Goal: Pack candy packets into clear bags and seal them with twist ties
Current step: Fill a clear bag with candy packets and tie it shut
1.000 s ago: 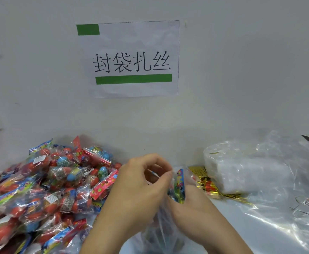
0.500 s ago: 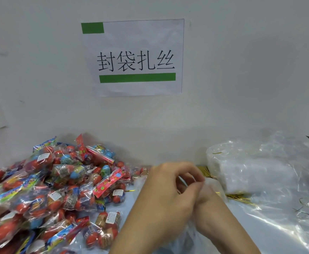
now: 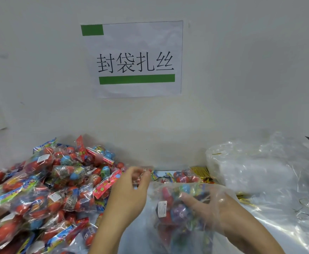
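Candy packets (image 3: 49,189) lie in a big pile at the left. A stack of bags (image 3: 251,171) sits far right. Near the centre a clear bag (image 3: 170,208) holds some packets; the right hand (image 3: 214,208), fingers spread wide, shows through its plastic. The left hand (image 3: 130,195) pinches a single packet (image 3: 143,172). Gold twist ties (image 3: 201,171) lie beside the stack.

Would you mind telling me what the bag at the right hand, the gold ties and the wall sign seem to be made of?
Bag: thin clear plastic film, glossy; candy shows through, creases glint. Gold ties: probably foil-covered wire, judging by thin shiny strips. Wall sign: likely matte printed paper, slightly rippled.
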Tool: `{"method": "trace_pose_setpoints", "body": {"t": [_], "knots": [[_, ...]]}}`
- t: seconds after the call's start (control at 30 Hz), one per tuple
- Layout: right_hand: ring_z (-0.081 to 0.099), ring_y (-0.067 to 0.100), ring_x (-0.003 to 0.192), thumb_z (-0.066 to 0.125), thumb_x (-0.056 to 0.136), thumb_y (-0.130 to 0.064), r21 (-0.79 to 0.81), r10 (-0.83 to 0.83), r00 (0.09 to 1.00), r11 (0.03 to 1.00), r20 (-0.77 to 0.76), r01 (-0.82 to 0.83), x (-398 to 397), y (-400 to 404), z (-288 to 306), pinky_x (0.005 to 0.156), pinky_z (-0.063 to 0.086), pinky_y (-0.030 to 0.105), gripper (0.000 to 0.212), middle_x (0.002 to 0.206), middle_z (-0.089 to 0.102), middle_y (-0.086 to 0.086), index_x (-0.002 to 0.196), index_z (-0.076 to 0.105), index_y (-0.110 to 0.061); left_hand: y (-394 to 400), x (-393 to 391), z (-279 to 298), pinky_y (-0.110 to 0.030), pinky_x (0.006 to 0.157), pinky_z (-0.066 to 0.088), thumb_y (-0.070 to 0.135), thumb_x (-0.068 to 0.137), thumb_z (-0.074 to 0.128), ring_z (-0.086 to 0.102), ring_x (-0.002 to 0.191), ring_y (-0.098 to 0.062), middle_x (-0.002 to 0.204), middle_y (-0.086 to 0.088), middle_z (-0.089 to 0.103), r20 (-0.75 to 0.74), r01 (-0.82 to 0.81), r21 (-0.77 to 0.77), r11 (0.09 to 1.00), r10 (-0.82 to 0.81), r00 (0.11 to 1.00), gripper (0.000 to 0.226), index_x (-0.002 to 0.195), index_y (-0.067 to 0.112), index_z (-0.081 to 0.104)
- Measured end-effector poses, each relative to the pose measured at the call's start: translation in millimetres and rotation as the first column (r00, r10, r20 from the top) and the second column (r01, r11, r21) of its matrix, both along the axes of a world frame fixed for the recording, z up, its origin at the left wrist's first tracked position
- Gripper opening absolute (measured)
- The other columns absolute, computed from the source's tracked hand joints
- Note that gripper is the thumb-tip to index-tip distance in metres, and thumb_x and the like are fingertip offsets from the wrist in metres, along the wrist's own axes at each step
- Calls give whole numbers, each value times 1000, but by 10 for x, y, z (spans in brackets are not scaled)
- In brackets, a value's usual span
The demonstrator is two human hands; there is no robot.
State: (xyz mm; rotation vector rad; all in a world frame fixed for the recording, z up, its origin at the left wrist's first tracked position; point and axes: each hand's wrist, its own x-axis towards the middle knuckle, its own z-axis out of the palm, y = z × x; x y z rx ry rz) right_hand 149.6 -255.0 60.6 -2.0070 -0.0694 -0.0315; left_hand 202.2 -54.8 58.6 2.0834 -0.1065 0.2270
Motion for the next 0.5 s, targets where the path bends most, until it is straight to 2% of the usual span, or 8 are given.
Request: {"method": "trace_pose_setpoints", "body": {"t": [0.1, 0.17, 0.23, 0.3, 0.33, 0.4, 0.43, 0.5], "knots": [[68, -1, 62, 71, 88, -43, -18, -31, 998, 999, -49, 30, -31, 9, 66, 52, 51, 18, 19, 70, 74, -14, 70, 78, -38, 72, 47, -206, -36, 104, 44, 73, 87, 39, 57, 120, -21, 137, 1, 54, -368, 82, 49, 995, -58, 928, 68, 137, 28, 47], [70, 9, 63, 76, 83, -43, -39, -128, 988, 991, -82, 125, 25, 27, 24, 66, 60, 34, 25, 67, 74, -3, 71, 79, -22, 41, 4, -242, -42, 101, 51, 80, 80, 35, 62, 111, -22, 132, -1, 57, -490, 107, -85, 991, -135, 861, 74, 135, 31, 50], [71, 14, 67, 77, 81, -44, -47, -248, 961, 969, -120, 244, 71, 81, -36, 76, 61, 38, 33, 63, 71, -2, 66, 72, -16, -6, -39, -237, -41, 91, 58, 74, 86, 39, 67, 92, -19, 117, -1, 68, -521, 141, -228, 963, -243, 818, 63, 128, 30, 56], [66, 7, 65, 74, 84, -45, -119, -267, 958, 960, -105, 254, 91, 125, -56, 74, 57, 27, 31, 62, 66, -10, 67, 71, -19, -76, -70, -203, -37, 86, 59, 66, 91, 42, 69, 79, -14, 97, 3, 73, -502, 195, -260, 946, -305, 810, 47, 112, 27, 58], [62, 3, 61, 72, 85, -44, -148, -258, 962, 959, -90, 243, 108, 139, -58, 68, 54, 22, 30, 58, 63, -13, 69, 74, -19, -113, -79, -184, -32, 89, 57, 65, 92, 42, 68, 85, -10, 99, 10, 69, -463, 225, -203, 953, -295, 836, 43, 111, 29, 54], [58, 0, 53, 74, 85, -38, -123, -279, 956, 956, -94, 267, 102, 149, -67, 58, 51, 18, 24, 56, 62, -10, 76, 78, -16, -159, -84, -150, -13, 97, 38, 65, 91, 43, 51, 118, -1, 122, 26, 46, -319, 263, 6, 965, -247, 915, 52, 134, 37, 38], [60, 2, 54, 75, 85, -37, -98, -289, 952, 955, -99, 279, 104, 147, -83, 57, 53, 19, 25, 61, 65, -5, 81, 78, -12, -182, -93, -124, -11, 102, 27, 66, 88, 43, 38, 133, 0, 133, 28, 35, -204, 255, 90, 963, -232, 951, 64, 145, 40, 28], [68, 13, 70, 73, 86, -41, -125, -282, 956, 954, -74, 272, 76, 165, -66, 68, 58, 26, 31, 78, 72, 5, 87, 77, -10, -248, -105, -82, -15, 110, 18, 70, 80, 41, 18, 144, 3, 153, 27, 20, -45, 310, 134, 941, -307, 951, 63, 141, 54, 31]]}}
